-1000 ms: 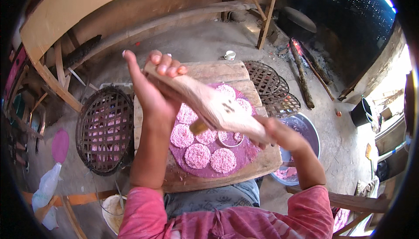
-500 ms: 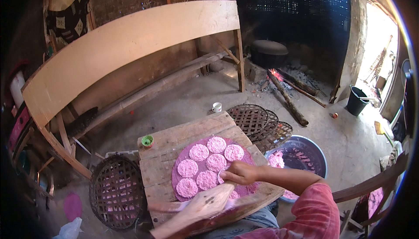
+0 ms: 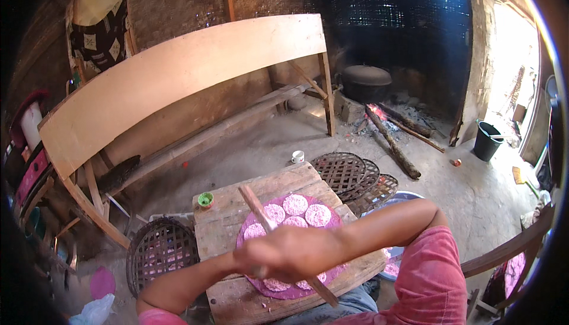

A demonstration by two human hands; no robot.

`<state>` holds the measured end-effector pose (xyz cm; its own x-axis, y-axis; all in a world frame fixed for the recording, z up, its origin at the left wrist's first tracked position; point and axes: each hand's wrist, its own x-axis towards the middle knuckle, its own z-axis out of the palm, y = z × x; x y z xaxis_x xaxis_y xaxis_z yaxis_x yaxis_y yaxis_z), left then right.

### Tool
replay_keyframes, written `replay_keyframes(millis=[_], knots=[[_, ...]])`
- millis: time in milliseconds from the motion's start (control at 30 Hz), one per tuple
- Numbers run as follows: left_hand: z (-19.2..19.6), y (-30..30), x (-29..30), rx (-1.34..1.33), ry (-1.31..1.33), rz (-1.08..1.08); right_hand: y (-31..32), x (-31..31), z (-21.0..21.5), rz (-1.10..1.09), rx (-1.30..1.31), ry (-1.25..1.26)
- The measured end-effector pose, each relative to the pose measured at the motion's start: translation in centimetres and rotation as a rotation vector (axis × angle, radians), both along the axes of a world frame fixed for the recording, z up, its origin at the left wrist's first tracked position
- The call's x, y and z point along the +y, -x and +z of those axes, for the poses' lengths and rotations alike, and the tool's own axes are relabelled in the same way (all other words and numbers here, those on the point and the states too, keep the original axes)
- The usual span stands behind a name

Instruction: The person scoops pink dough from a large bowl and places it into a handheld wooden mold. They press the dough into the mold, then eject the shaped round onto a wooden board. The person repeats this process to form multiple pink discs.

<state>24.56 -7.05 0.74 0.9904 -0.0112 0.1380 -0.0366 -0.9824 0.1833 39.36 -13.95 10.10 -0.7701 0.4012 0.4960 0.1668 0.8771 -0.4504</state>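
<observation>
A round purple mat (image 3: 336, 220) lies on a low wooden table (image 3: 222, 221) and carries several flat pink discs (image 3: 295, 204). My two hands meet over the mat's near half, blurred by motion. My left hand (image 3: 248, 262) comes in from the lower left. My right hand (image 3: 303, 250) reaches across from the right on a bare forearm with a pink sleeve. A long wooden paddle (image 3: 255, 205) runs diagonally under both hands, from the table's middle to its near edge. The left hand grips it; whether the right hand grips it is hidden by blur.
A small green cup (image 3: 205, 199) sits on the table's far left corner. Woven racks (image 3: 341, 171) lie to the right, a round woven tray (image 3: 163, 251) to the left, a white cup (image 3: 297, 156) on the floor. Burning logs (image 3: 391, 141) and a black pot (image 3: 366, 79) are beyond.
The view has tilted up. The paddle, low at the left half a second ago, now lies across the mat, and my right hand has moved from the discs onto it.
</observation>
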Motion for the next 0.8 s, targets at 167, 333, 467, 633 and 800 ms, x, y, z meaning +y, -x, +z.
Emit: replay_keyframes(millis=[167, 333, 467, 633, 800], knots=[[-1.2, 3.7, 1.8, -0.369, 0.825, 0.228, -4.4, 3.0, -0.7, -0.422, 0.400, -0.029], [-4.7, 11.0, 2.8, -0.824, 1.986, 0.505, -15.7, 2.0, -1.6, -0.534, 1.159, 0.310], [-7.2, 11.0, 2.4, -0.829, 1.894, 0.615, -18.7, 2.3, -8.7, -0.269, 1.516, 0.309], [-8.0, 9.0, 1.0, -0.724, 1.642, 0.681, -19.3, 2.9, -14.2, -0.299, 1.677, 0.421], [-8.1, 8.7, -0.6, -0.682, 1.503, 0.738, -18.7, 2.7, -15.7, -0.333, 1.748, 0.473]])
